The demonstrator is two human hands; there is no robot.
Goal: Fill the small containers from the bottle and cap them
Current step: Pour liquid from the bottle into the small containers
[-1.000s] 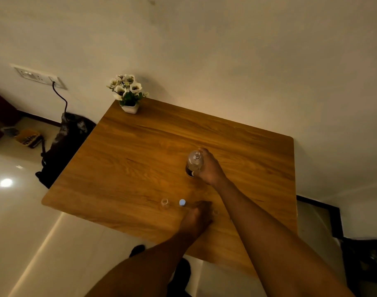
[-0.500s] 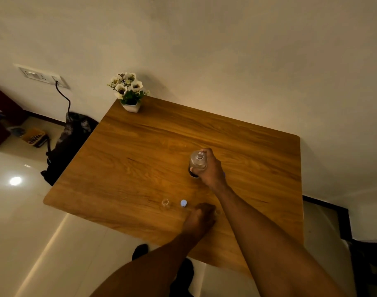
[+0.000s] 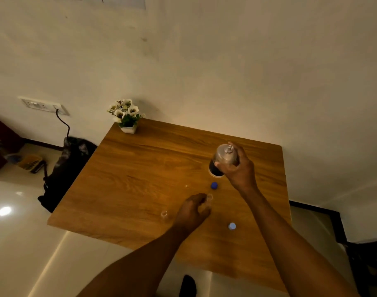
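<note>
No writing or label can be read on anything here. Your right hand (image 3: 237, 170) is wrapped around a clear plastic bottle (image 3: 223, 160) with dark liquid in its lower part; its neck is open and uncapped, and it is lifted over the far right of the wooden table (image 3: 140, 168). Your left hand (image 3: 192, 211) is curled around a small clear container (image 3: 209, 198) standing on the table nearer to you, its open mouth showing beside your fingertips. What it holds cannot be made out. A second small clear container (image 3: 164, 214) stands uncapped just left of that hand. A dark blue cap (image 3: 214, 185) lies between the two hands, and a pale blue cap (image 3: 232, 226) lies to the right of your left hand. White artificial flowers in a small white pot (image 3: 126, 116) sit at the far left corner.
</note>
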